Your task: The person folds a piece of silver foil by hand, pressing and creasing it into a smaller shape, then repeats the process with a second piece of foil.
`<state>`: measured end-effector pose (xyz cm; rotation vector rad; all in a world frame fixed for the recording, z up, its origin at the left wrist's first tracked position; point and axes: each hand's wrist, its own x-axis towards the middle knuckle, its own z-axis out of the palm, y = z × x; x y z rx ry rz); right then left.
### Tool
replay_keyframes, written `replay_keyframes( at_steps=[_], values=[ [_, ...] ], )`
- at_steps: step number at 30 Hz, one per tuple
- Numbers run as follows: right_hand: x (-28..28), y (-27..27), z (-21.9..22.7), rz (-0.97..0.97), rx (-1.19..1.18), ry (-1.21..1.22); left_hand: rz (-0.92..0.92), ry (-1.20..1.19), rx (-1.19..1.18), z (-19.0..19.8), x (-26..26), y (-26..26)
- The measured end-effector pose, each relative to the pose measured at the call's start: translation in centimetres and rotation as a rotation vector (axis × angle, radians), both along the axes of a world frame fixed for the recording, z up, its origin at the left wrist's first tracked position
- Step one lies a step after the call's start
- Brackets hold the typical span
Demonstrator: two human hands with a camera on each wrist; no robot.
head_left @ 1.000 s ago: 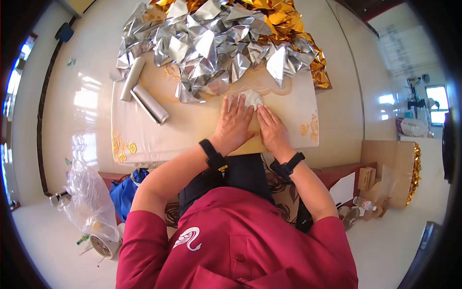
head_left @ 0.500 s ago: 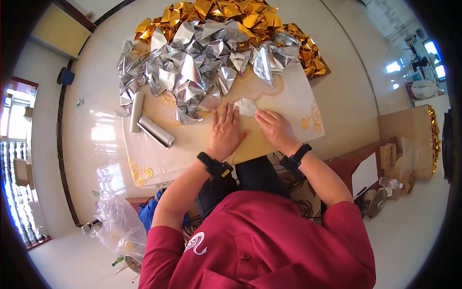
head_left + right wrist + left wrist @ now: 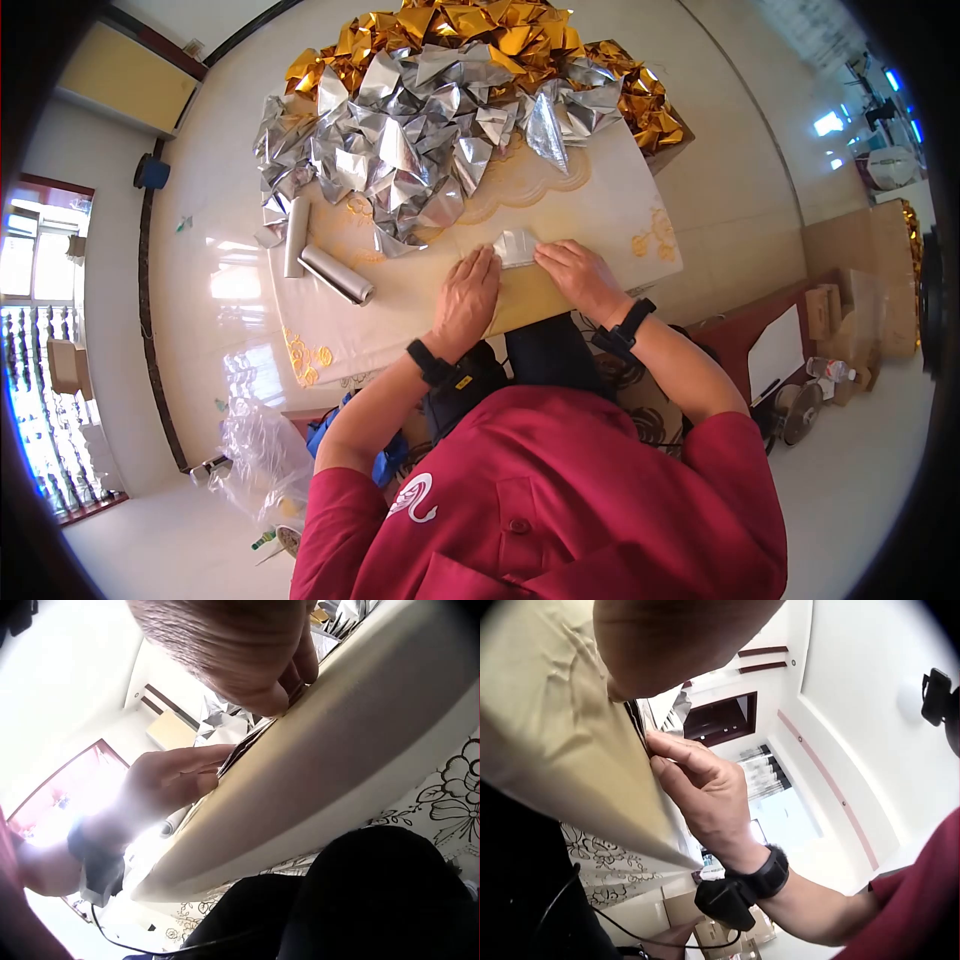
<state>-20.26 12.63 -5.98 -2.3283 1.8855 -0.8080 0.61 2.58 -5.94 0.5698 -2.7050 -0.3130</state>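
Observation:
A small folded piece of silver foil paper [image 3: 516,248] lies on the table's near side, between the two hands. My left hand [image 3: 467,297] is at its left end, fingers together and pointing forward. In the right wrist view, the left hand's thumb and fingers [image 3: 169,778] pinch the dark layered edge of the foil paper [image 3: 246,748]. My right hand [image 3: 582,277] holds the right end; in the left wrist view its thumb and forefinger [image 3: 676,761] meet at the paper's edge. The left palm covers part of the work there.
Heaps of folded silver foil [image 3: 395,145] and gold foil [image 3: 440,30] cover the table's far side. Two silver rolls [image 3: 337,275] lie at the left on the embroidered tablecloth [image 3: 400,320]. A plastic bag [image 3: 262,445] is at the floor's left; a cardboard box [image 3: 865,265] stands right.
The left hand, flat over the foil paper a second ago, has drawn back to its left end. The right hand has shifted to the right end, leaving the paper's middle uncovered. The head view has turned.

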Motion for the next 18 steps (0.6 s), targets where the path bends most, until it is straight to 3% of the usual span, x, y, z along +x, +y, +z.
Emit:
replay_keyframes(
  at_steps=[8,18],
  values=[
    [1.8,4.7,0.4,0.066,0.0,-0.05,-0.063,0.013,0.103,1.3,2.1,2.8],
    [0.5,5.3,-0.2,0.186,0.016,0.009,-0.1,-0.044,0.09,2.2,1.8,3.9]
  ],
)
